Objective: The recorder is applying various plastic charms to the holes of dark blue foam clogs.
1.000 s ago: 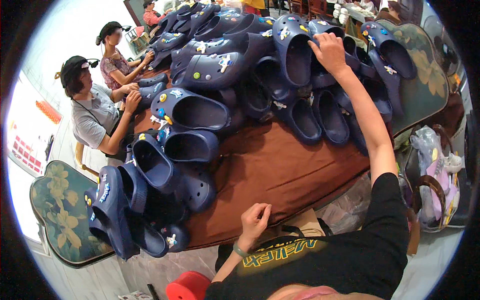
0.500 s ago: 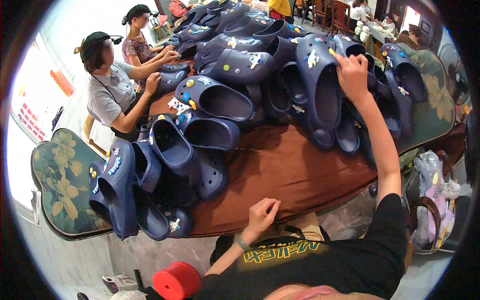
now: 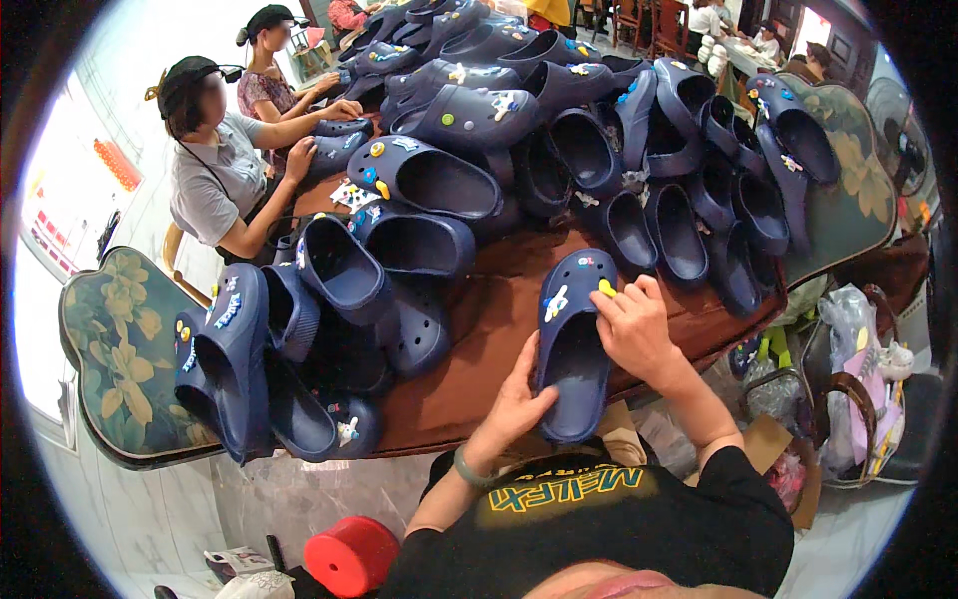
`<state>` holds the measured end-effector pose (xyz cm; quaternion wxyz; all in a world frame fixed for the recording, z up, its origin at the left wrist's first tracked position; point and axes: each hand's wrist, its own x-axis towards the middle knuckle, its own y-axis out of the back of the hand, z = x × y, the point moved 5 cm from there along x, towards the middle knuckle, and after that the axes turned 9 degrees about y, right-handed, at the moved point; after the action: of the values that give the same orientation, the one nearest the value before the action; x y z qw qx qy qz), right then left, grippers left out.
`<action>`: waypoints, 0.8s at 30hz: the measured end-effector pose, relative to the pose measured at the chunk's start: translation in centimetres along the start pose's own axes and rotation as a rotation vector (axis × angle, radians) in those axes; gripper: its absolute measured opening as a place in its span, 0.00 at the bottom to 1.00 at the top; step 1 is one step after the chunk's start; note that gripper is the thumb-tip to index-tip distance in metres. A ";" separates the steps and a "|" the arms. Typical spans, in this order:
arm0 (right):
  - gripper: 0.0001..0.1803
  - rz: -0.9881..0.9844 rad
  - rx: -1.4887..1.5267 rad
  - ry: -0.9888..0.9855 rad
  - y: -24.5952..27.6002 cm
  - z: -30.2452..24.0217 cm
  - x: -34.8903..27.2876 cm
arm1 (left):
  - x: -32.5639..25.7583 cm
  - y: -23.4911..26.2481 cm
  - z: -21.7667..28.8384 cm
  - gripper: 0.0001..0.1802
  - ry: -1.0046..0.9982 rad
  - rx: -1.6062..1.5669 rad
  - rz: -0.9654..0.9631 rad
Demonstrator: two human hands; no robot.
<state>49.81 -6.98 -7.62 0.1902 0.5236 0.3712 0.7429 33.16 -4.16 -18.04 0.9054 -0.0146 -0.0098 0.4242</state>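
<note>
A navy foam clog (image 3: 577, 349) is tilted over the near edge of the brown-covered table, its toe pointing away from me. My left hand (image 3: 514, 399) grips its left side, with the thumb over the heel opening. My right hand (image 3: 639, 324) is closed at the right rim of the opening, its fingertips beside a yellow charm (image 3: 606, 288). A white figure charm (image 3: 556, 302) sits on the left of the toe, and a small reddish one (image 3: 585, 262) near its tip. My right fingers partly cover the clog's side.
Many navy clogs with charms are heaped across the brown tablecloth (image 3: 479, 374), with another cluster (image 3: 299, 339) at the left. Two people (image 3: 215, 175) sit at the far left, handling clogs. Floral chair backs (image 3: 125, 354) flank the table. A red stool (image 3: 351, 555) stands below.
My right hand has drawn the clog from the heap at the back right down to the near edge. My left hand has opened from its closed pose and taken the clog's side.
</note>
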 end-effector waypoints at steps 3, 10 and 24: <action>0.12 0.028 0.085 -0.065 -0.4 -1.2 -0.5 | -0.1 2.7 0.0 0.41 0.087 0.026 -0.079; 0.11 0.235 0.402 -0.214 -1.7 -2.8 -1.5 | 0.0 5.7 0.3 0.41 0.199 0.071 -0.143; 0.16 0.113 0.312 -0.419 -7.4 4.2 -4.9 | 1.0 6.4 2.8 0.09 -0.127 0.538 0.491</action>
<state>54.78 -3.97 -15.60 0.1380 0.7089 0.4037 0.5616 28.80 0.78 -15.44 0.7456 0.2482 0.0498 0.6164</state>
